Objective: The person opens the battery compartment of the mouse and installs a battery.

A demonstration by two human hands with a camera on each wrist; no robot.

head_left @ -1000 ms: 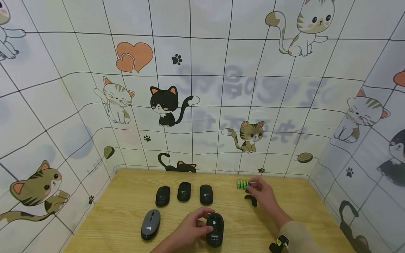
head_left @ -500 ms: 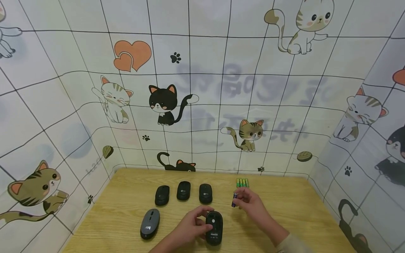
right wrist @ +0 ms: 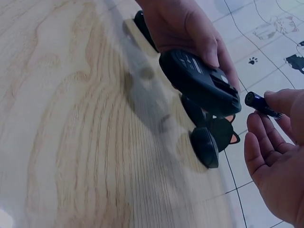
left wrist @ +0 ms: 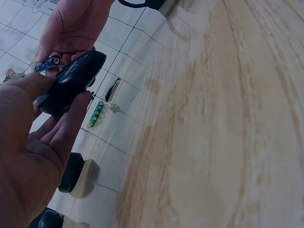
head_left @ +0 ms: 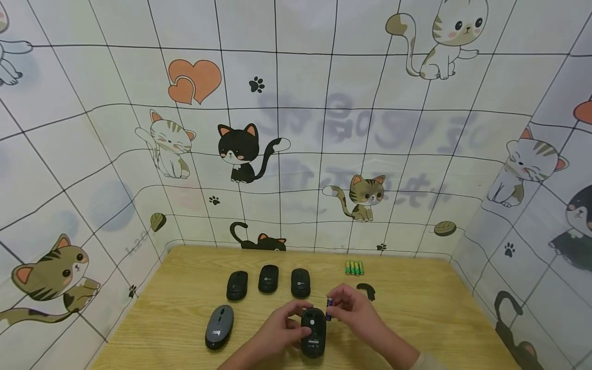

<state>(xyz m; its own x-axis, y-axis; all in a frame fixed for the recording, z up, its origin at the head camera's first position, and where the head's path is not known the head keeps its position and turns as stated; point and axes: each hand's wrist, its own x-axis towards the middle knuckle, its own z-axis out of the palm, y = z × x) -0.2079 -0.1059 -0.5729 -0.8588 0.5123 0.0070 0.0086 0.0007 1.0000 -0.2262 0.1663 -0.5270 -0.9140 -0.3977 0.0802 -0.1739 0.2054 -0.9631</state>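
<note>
My left hand (head_left: 279,329) holds a black computer mouse (head_left: 314,336) with its label-bearing underside facing up. In the right wrist view, the raised mouse (right wrist: 202,83) shows an open battery slot near one end. Thumb and fingers of my right hand (head_left: 355,311) pinch a dark blue battery (head_left: 329,309) just to the right of the mouse's upper end. The battery (right wrist: 259,103) stands a short gap away from the slot in the right wrist view. Behind my right hand lies a curved black piece (head_left: 367,291), which looks like a mouse cover.
Several green batteries (head_left: 354,267) lie side by side at the back right of the wooden table (head_left: 152,318). Three black mice, among them one in the middle (head_left: 269,279), form a row at the back. A grey mouse (head_left: 219,327) rests to the left of my left hand.
My right hand has brought the blue battery from beside the green ones toward the front left, up to the mouse. The left hand keeps its hold on the mouse in nearly the same place.
</note>
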